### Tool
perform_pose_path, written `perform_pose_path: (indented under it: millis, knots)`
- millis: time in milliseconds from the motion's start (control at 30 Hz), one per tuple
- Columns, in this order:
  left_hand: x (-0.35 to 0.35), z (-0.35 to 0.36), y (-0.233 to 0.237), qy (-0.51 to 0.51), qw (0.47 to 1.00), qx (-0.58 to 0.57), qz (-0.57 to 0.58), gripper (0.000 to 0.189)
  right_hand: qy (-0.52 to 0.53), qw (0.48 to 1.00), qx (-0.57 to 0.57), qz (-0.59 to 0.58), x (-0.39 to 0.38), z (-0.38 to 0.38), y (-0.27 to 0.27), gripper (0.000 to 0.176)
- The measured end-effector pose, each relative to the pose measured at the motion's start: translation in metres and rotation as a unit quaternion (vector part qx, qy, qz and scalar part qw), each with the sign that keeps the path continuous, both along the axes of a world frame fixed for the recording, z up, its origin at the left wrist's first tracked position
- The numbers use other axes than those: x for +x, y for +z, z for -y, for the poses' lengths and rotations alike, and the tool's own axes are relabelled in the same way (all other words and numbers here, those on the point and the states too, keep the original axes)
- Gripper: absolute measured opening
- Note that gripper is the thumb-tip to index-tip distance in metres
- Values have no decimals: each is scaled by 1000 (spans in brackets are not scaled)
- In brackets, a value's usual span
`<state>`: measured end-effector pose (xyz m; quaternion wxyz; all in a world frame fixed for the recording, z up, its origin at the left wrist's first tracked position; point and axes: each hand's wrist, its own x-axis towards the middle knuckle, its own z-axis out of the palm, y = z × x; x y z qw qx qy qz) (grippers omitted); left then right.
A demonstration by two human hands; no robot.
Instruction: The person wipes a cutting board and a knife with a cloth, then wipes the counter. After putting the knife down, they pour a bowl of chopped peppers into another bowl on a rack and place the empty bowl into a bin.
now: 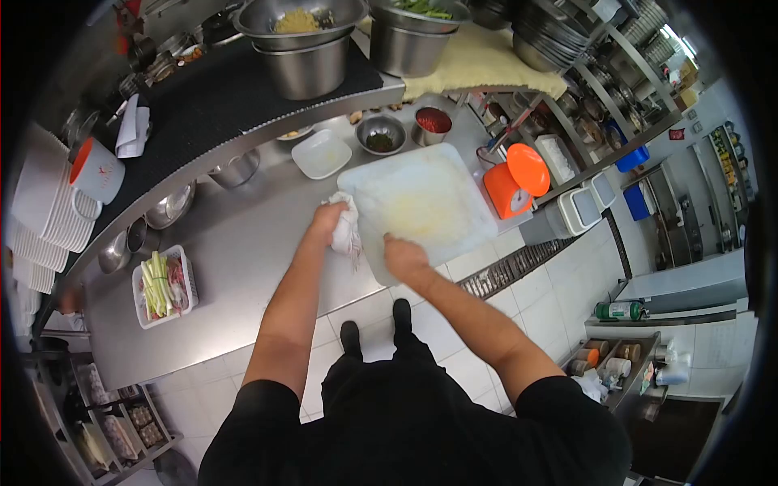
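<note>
Left hand [326,220] fingers bunched round crumpled white cloth [347,231] at left edge of white plastic cutting board [421,202]; right hand [403,257] on near edge, finger state unclear. Yellowish smear mid-board: wiping likely unfinished.

Hidden fingers, cropped bowls

The left hand [328,220] buries its fingertips in a white cloth [348,235]. The right hand [403,257] covers the cutting board [421,202] at its near corner, grip unclear. The steel bowls [304,32] on the shelf are cut off at the top edge, and what the small bowl [380,134] holds is too small to identify.

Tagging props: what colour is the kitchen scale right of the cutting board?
Orange: the scale, body and top plate alike. Head view shows it best.
</note>
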<state>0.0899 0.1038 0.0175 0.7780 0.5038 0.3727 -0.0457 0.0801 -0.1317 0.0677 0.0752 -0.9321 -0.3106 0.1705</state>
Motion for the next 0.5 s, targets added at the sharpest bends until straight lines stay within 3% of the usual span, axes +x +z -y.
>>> perform_pose_path:
  millis: [167, 367, 500]
  knots:
    - [-7, 2, 2, 12, 999, -51, 13, 36, -48, 999, -3, -15, 15, 28, 24, 27]
    - [-4, 2, -8, -7, 999, -11, 41, 37, -260, 963, -8, 63, 126, 118, -1, 27]
    - [-3, 4, -8, 9, 1000, 7, 20, 37, -203, 978, 3, 50, 104, 77, -14, 31]
